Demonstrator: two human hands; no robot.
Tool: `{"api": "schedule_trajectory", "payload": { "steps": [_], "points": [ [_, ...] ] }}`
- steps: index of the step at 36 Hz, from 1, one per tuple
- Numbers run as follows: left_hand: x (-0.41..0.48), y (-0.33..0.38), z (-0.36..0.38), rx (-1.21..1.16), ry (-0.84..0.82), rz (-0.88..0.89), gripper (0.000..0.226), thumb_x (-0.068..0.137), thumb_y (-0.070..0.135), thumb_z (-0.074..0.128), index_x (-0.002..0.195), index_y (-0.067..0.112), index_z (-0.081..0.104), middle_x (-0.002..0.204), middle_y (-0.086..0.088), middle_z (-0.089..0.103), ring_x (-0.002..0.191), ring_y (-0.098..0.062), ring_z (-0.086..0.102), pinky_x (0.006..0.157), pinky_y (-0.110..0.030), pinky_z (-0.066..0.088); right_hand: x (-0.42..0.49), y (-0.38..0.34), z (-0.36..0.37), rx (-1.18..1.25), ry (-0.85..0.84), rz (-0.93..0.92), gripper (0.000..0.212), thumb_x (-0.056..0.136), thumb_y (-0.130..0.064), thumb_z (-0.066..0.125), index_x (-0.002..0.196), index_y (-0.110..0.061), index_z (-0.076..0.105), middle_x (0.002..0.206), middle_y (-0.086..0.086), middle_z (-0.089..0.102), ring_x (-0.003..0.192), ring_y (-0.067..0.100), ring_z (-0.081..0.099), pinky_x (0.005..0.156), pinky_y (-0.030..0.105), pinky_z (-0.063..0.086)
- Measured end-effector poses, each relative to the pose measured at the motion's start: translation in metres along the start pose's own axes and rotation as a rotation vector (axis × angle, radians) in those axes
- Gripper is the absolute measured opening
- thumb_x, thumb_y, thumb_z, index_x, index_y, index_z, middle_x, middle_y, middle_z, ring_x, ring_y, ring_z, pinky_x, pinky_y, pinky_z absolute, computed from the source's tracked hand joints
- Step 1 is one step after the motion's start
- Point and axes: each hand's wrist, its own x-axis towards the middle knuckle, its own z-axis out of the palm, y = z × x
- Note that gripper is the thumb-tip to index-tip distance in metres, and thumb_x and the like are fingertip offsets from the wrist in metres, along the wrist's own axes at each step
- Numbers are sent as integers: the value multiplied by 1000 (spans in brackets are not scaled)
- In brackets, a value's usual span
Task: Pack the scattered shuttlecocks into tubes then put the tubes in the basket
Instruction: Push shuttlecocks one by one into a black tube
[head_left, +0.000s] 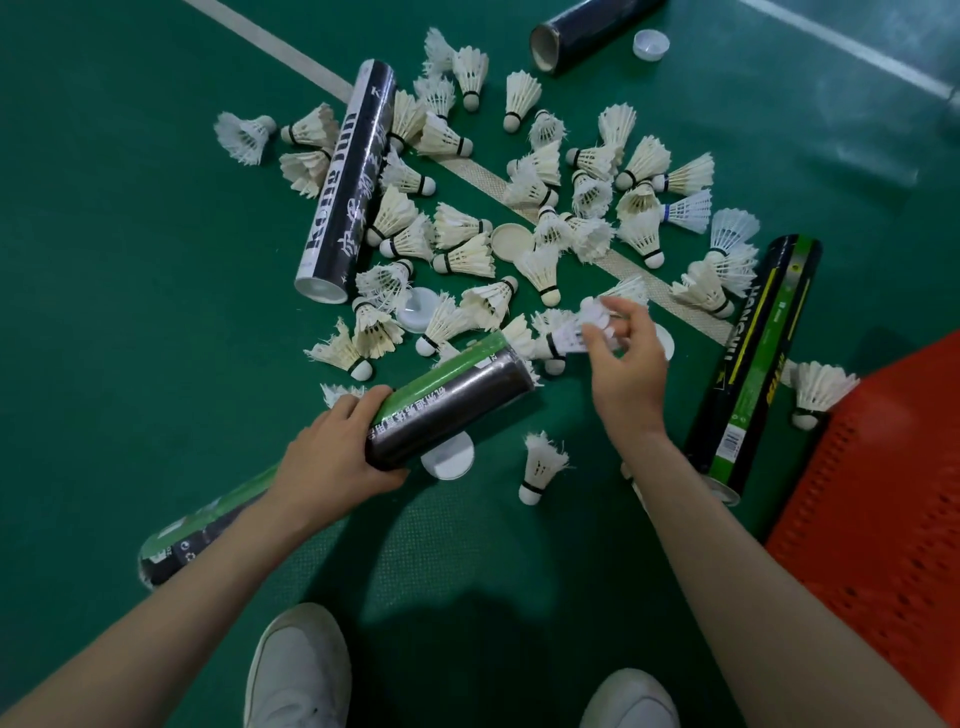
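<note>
Left hand (337, 457) curled in a full grasp, arm reaching forward; right hand (626, 364) farther out, fingertips (597, 332) pinched together.

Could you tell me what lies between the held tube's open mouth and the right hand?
In the head view, a shuttlecock pinched by the right hand, pointing toward the tube.

White shuttlecocks (462, 244); green floor (130, 312), white lines; black-green tube (452, 405); orange basket (883, 493).
</note>
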Motion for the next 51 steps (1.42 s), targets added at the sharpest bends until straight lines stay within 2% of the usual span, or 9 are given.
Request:
{"api": "schedule_trajectory", "payload": {
  "steps": [4, 8, 16, 21, 27, 32, 36, 44, 51],
  "points": [
    [0, 4, -2, -26, 17, 14, 90, 70, 48, 74, 144, 32, 24, 126, 6, 46, 110, -18, 51, 79, -31, 44, 3, -24, 1, 250, -113, -17, 27, 93, -6, 57, 118, -16, 58, 81, -6, 42, 66, 16, 40, 69, 30, 45],
    [0, 4, -5, -45, 38, 23, 91, 70, 48, 74, 144, 32, 24, 127, 7, 46, 109, -17, 51, 77, -30, 43, -4, -35, 8, 185, -315, -39, 22, 94, -9, 55, 107, -26, 62, 90, -7, 55, 81, 18, 56, 86, 50, 52],
    [0, 7, -6, -49, 28, 32, 89, 70, 48, 74, 143, 32, 26, 127, 7, 47, 108, -17, 52, 80, -31, 45, -8, -35, 12, 228, -391, 32, 41, 102, -40, 25, 132, -28, 51, 136, -13, 49, 130, 0, 40, 110, 18, 29],
    [5, 14, -10, -83, 27, 45, 90, 68, 46, 75, 143, 32, 28, 123, 6, 48, 104, -17, 52, 78, -31, 45, -9, -38, 13, 176, -486, 109, 53, 102, -43, 15, 140, -22, 44, 141, -15, 42, 132, -3, 33, 114, 21, 22],
    [19, 21, -21, 1, 13, 104, 88, 67, 48, 75, 140, 33, 29, 119, 4, 50, 101, -19, 54, 75, -30, 45, -17, -48, 15, 215, -588, 116, 62, 92, -55, 15, 151, -35, 11, 154, -8, 31, 140, 7, 23, 113, 26, 10],
    [27, 18, -27, 55, -54, 83, 89, 67, 51, 74, 141, 34, 27, 121, 4, 49, 104, -19, 54, 75, -30, 44, -5, -42, 10, 363, -512, 311, 55, 101, -48, 16, 146, -21, 33, 147, -4, 43, 128, 8, 39, 111, 29, 23],
    [34, 13, -30, 39, -94, 43, 90, 66, 50, 75, 141, 32, 27, 124, 2, 50, 104, -20, 54, 81, -33, 47, 24, -10, 10, -112, -361, 344, 29, 100, -28, 44, 126, -20, 54, 131, 1, 53, 117, 16, 50, 102, 34, 40],
    [47, 11, -21, -4, -107, -51, 85, 66, 47, 76, 136, 32, 31, 114, 1, 52, 97, -22, 55, 78, -33, 48, 59, 29, 28, -754, -533, 28, 78, 92, -23, 61, 153, -21, 12, 158, 3, 21, 147, 27, 4, 118, 48, 13],
    [38, 11, -13, -1, -109, -38, 83, 66, 50, 75, 134, 32, 32, 111, 2, 51, 96, -20, 53, 79, -34, 48, 47, 35, 36, -895, -392, -91, 26, 94, -16, 53, 119, -10, 58, 117, 11, 59, 110, 28, 51, 91, 37, 39]
  ]
}}
